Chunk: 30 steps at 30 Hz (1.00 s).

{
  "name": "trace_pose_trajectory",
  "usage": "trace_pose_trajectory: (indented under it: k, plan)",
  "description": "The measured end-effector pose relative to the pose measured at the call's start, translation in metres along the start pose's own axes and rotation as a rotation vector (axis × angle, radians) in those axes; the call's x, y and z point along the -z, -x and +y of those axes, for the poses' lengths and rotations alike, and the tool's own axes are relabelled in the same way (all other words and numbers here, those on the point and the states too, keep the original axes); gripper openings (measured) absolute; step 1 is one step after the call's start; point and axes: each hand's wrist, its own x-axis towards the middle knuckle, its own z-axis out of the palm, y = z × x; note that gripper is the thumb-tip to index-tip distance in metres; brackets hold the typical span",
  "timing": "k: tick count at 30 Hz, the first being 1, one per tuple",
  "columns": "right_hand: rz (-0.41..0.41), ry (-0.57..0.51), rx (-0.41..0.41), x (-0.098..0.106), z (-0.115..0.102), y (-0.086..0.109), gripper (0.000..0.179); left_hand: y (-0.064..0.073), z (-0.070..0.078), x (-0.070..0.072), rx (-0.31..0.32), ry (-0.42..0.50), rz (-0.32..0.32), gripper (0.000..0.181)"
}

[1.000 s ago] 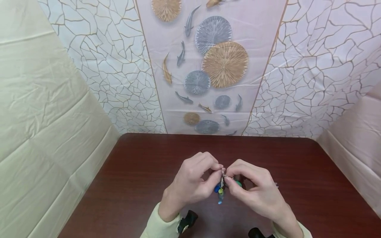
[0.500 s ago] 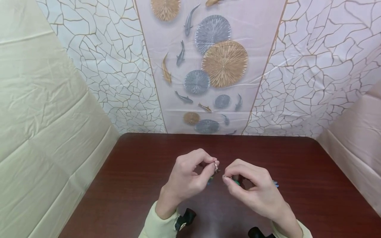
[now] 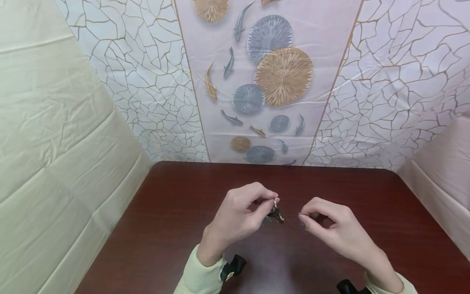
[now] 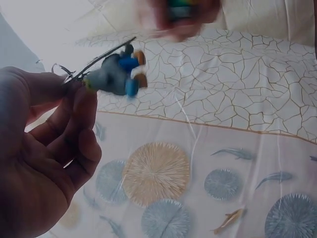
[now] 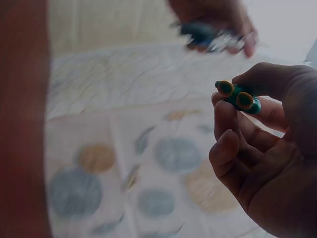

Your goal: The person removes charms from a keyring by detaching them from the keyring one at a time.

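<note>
Thumb and fingertips of my left hand (image 3: 236,214) pinch a metal key ring (image 3: 275,202). From the ring hang a dark key (image 3: 277,214) and a small figurine charm (image 4: 115,75) with a grey body, blue limbs and orange parts. To the right, level with it, my right hand (image 3: 341,228) pinches the metal end of another charm between thumb and forefinger. That charm is a green figurine (image 5: 240,97) with orange-rimmed feet, mostly hidden by the fingers in the head view. A gap separates the two hands, both raised over the table.
Below the hands is a dark reddish-brown table (image 3: 176,192). A patterned cloth (image 3: 282,77) with fish and round motifs hangs behind its far edge. Pale fabric panels (image 3: 66,163) flank both sides. Black wrist devices (image 3: 233,267) sit at the sleeves.
The hands were together at the key ring and have come apart, the right one moving right with the green charm. The key ring, key and grey-blue charm stay in the left hand.
</note>
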Motion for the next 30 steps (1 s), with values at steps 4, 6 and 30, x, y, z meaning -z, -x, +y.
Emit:
trace_pose_trajectory:
  k: [4, 6, 30]
  plan:
    - [-0.032, 0.137, -0.111, 0.007, 0.017, 0.017, 0.037, 0.001, -0.001, 0.000, 0.013, 0.002, -0.021, 0.008]
    - [-0.039, 0.176, -0.150, 0.010, 0.025, 0.025, 0.036, 0.001, -0.001, -0.001, 0.015, -0.009, -0.025, 0.007]
    - [-0.261, 0.320, -0.554, 0.044, 0.109, 0.107, 0.007, 0.000, -0.002, 0.004, -0.002, -0.062, -0.040, 0.006]
